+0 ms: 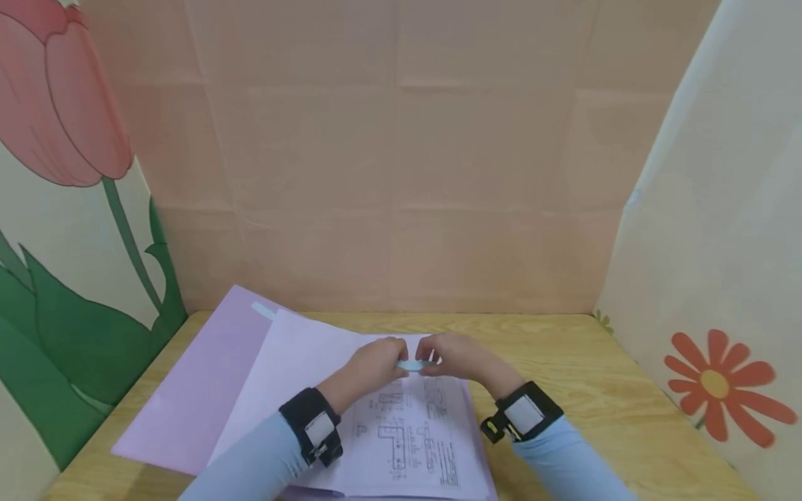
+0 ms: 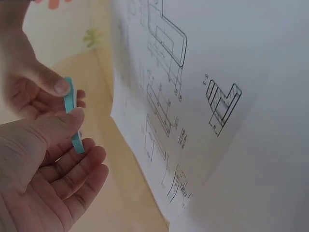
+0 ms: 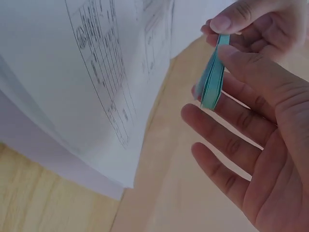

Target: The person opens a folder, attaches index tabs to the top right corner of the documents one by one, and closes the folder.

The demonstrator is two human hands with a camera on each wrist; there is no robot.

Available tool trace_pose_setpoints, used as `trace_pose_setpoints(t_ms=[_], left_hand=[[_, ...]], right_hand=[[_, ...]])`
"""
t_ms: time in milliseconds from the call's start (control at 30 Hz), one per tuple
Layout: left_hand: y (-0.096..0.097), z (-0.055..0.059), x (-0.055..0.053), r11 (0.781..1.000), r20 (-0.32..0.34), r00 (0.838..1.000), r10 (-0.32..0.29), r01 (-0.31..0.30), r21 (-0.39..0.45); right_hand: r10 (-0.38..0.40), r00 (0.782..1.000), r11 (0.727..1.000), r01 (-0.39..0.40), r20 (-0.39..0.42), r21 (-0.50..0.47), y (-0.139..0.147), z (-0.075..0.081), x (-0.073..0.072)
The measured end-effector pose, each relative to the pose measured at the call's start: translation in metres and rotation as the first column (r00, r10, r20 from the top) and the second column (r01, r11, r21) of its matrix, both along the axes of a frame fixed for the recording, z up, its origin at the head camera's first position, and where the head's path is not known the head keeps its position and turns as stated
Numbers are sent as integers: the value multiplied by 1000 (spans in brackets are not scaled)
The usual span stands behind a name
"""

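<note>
Both hands hold a narrow teal strip [image 1: 411, 365] with paper-like layers, raised over the printed sheets. My left hand [image 1: 371, 369] pinches one end between thumb and fingers; in the left wrist view the thumb lies along the strip [image 2: 75, 113]. At the other end, my right hand [image 1: 462, 358] pinches it with the thumb against the forefinger. Its layers fan slightly apart at that end of the strip [image 3: 212, 84] in the right wrist view, where the lower fingers of the right hand [image 3: 263, 116] spread loosely. Below lies a printed sheet [image 1: 416, 445] with technical drawings.
A lilac folder [image 1: 188, 390] lies open on the wooden table [image 1: 564, 390], its cover to the left with a pale blue strip [image 1: 264, 310] near the top. A blank white page [image 1: 294, 362] is turned leftward. A pinkish backdrop [image 1: 395, 174] stands behind the table.
</note>
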State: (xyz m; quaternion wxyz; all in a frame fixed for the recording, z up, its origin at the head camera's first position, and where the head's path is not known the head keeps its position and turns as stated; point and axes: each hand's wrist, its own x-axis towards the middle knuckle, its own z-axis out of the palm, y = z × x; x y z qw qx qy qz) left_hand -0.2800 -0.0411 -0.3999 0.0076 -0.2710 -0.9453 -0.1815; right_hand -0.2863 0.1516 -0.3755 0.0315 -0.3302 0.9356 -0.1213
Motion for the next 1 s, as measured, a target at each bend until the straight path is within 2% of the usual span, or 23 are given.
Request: trace_pose_setpoints(t_ms=[133, 533, 900, 1000], left_hand=[[-2, 3, -1, 1000, 7, 1000, 10, -10, 6], [-2, -4, -3, 1000, 25, 1000, 13, -13, -5], [-3, -7, -3, 1000, 22, 1000, 13, -13, -15], [-3, -7, -3, 1000, 27, 1000, 15, -14, -19]], right_hand=[[-25, 1000, 999, 25, -9, 26, 4, 6, 2], [-49, 998, 997, 50, -26, 54, 5, 8, 4], [-34, 998, 998, 36, -55, 42, 1, 14, 5], [-39, 999, 999, 40, -36, 24, 1, 14, 4]])
